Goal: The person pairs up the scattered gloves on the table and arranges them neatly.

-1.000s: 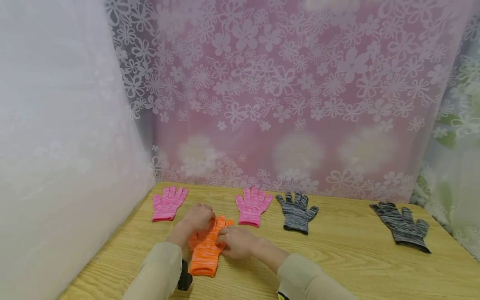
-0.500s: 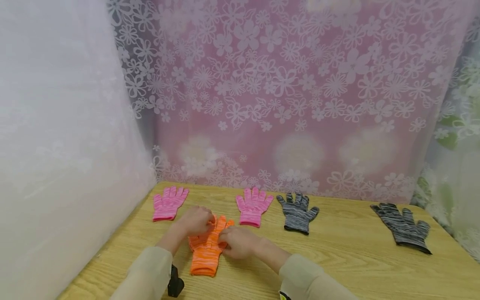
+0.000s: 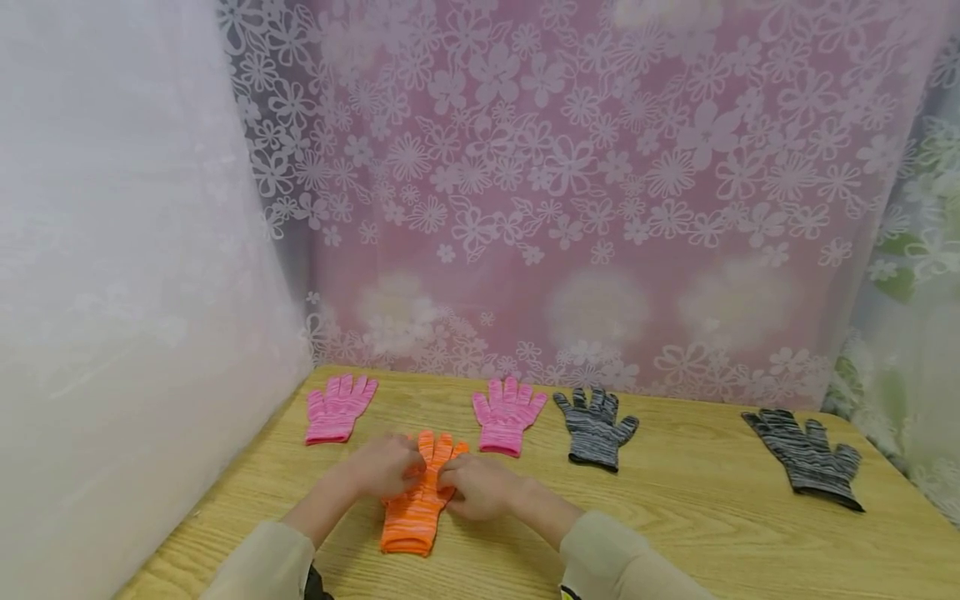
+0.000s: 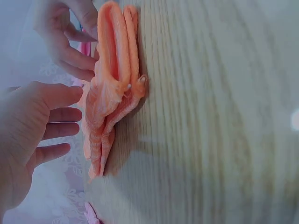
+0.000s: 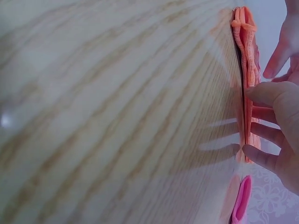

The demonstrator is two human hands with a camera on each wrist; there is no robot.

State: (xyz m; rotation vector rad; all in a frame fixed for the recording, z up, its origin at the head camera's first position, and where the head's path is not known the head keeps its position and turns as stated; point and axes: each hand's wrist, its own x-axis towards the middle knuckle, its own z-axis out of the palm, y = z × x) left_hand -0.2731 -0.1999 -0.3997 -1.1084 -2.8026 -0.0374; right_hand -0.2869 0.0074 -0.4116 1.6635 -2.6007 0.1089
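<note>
Head view: left hand [image 3: 386, 467] and right hand [image 3: 480, 486], unclenched, flank the orange glove [image 3: 414, 515] (presumably light, soft); near cuff [image 3: 406, 546] seems the best hold.

Orange glove [image 3: 415, 510] in all three views

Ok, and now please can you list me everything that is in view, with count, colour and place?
table: one, pale wood, bottom of the head view
orange glove: at least one, orange, front left of centre; wrist view suggests a second layer
pink gloves: two, pink, back left and back centre
grey gloves: two, dark grey, right of centre and far right
back curtain: one, pink with white flowers, behind
left sheet: one, white, left
right curtain: one, pale with green leaves, right
sleeves: two, beige, bottom
left hand: one, bare, at the orange glove's left
right hand: one, bare, at its right edge
</note>
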